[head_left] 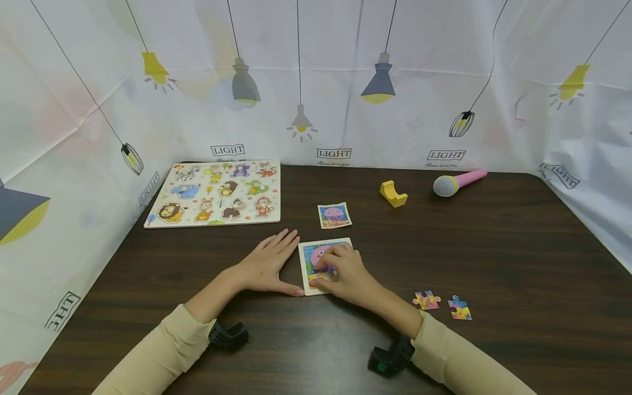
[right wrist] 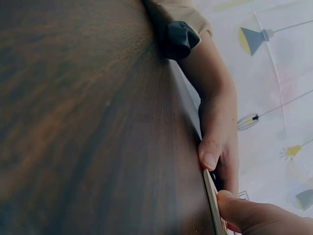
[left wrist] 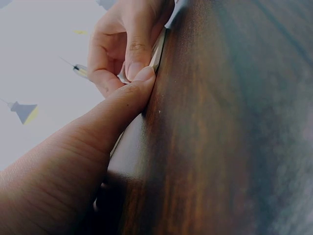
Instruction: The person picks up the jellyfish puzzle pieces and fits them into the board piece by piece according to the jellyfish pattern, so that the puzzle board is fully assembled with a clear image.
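Observation:
A small puzzle board (head_left: 302, 269) with a pale frame and a pink octopus picture lies in front of me. My left hand (head_left: 269, 266) rests on the table at its left side, fingers straight, thumb touching the lower left corner. Over the board is my right hand (head_left: 348, 274), bent thumb and index finger pinching a puzzle piece (head_left: 318, 276) at the lower left of the picture; much of the piece is hidden. The left wrist view shows both thumbs (left wrist: 143, 74) close together at the board's edge (left wrist: 159, 51). Loose puzzle pieces (head_left: 427, 300) lie right of my right forearm.
Behind the board lies a small octopus picture card (head_left: 334, 215). An animal puzzle board (head_left: 217, 189) is at the back left. A yellow curved block (head_left: 393, 194) and a pink toy microphone (head_left: 459, 182) sit at the back right, before a white printed cloth (head_left: 336, 120).

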Demonstrator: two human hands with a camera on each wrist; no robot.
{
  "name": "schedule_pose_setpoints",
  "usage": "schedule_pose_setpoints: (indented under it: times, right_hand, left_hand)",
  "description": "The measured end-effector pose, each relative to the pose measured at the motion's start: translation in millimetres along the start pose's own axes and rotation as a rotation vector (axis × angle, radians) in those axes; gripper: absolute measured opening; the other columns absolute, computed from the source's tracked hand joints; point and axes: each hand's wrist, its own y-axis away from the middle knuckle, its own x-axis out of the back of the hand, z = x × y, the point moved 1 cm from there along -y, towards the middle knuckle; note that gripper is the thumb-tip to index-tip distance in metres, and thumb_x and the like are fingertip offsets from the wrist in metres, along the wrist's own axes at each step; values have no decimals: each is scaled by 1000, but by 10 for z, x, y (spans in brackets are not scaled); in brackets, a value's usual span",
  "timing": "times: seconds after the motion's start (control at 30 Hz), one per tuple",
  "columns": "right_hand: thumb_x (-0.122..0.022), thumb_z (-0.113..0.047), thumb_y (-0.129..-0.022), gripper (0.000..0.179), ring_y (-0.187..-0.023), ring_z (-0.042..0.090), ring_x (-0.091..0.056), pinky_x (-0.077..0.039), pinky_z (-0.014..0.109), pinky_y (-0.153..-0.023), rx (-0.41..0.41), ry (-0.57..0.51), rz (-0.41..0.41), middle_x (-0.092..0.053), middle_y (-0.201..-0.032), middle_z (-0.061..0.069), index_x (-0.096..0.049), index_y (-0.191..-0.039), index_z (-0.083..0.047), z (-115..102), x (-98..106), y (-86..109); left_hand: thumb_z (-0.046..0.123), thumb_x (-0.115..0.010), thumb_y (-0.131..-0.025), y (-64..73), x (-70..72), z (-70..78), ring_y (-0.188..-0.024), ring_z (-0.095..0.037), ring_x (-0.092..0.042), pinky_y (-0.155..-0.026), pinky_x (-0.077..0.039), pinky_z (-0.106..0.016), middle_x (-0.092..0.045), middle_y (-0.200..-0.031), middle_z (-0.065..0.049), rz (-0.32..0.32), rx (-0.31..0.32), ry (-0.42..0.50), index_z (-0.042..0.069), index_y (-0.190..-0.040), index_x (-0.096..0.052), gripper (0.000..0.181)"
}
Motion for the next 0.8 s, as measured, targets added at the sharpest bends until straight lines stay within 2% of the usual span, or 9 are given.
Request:
schedule_pose_setpoints:
  times: [0.33, 0.57, 0.8]
  right_hand:
    - [-80, -34, -69, 23, -87, 17, -45, -32, 35, -70, 25, 38, 42, -55, -91, -2, -67, -80, -19, -6, -14, 11]
    - [-74, -30, -77, 14, -90, 17, -45, -32, 35, -71, 30, 30, 7, -57, -97, -2, -67, -84, -20, -17, -1, 11]
    - [-71, -26, -80, 14, -93, 18, -46, -35, 37, -73, 40, 42, -21, -58, -98, -2, -67, -90, -17, -34, 43, 12]
  left_hand:
    - [80, -45, -70, 0, 6, 8, -139, -26, 1, -109, -6, -44, -3, -153, -10, -13, 12, -2, 5, -147, -10, 114]
    - [80, -45, -70, 5, 3, 4, -139, -26, 2, -109, -6, -44, -2, -153, -9, -20, 11, -12, 5, -147, -8, 113]
    - [79, -46, -71, 5, 18, 17, -139, -26, 1, -109, -7, -44, -2, -153, -10, -13, 4, -9, 4, -147, -9, 113]
